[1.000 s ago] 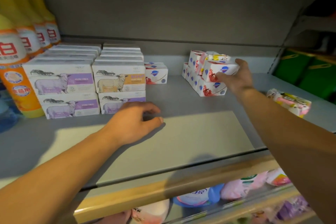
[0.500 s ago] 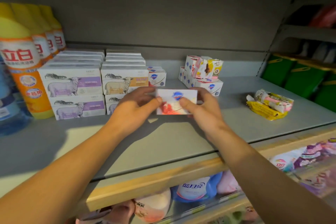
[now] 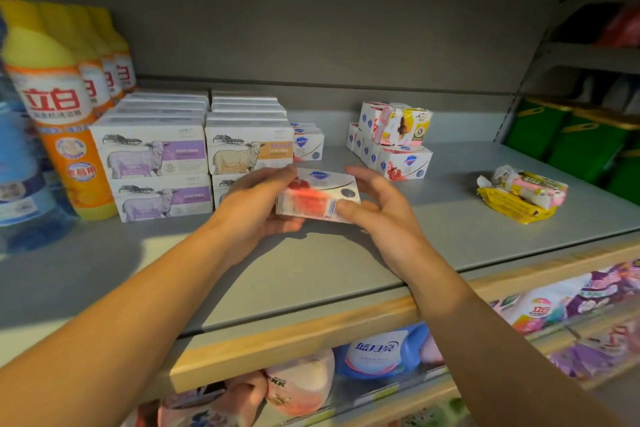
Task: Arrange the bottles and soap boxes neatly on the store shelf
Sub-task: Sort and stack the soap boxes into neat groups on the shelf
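Soap box (image 3: 320,196), a small rectangular carton of glossy white card with a red printed patch and a blue emblem, held between two bare hands above the grey metal shelf (image 3: 346,253). Left hand (image 3: 251,208): fingers curled round the box's left end, thumb on top near the upper edge, fingertips hidden beneath. Right hand (image 3: 377,208): thumb pressed against the lower right corner of the carton, remaining fingers extended and loosely spread just beyond its right end; whether they touch the card cannot be told. Both forearms reach in from the lower edge, converging on the box.

Behind the left fingers: two columns of flat white soap cartons (image 3: 156,163) printed with sheep, matte card, stacked two high and running back in rows. Just past the left thumb tip: a short row of small white boxes (image 3: 308,146) with the same blue emblem. Beyond the right fingertips: a second cluster of matching boxes (image 3: 403,163), with a few torn, crumpled cartons (image 3: 401,125) leaning on top. Well to the right of the right hand: a heap of soft yellow and pink wrapped bars (image 3: 523,196), wrappers creased. Far left of the left hand: tall plastic bottles (image 3: 62,121) with yellow tops and orange labels, upright in a row, beside a blue translucent bottle (image 3: 17,177). Shelf front edged with a pale wooden strip (image 3: 311,336); rounded plastic containers show blurred below it.
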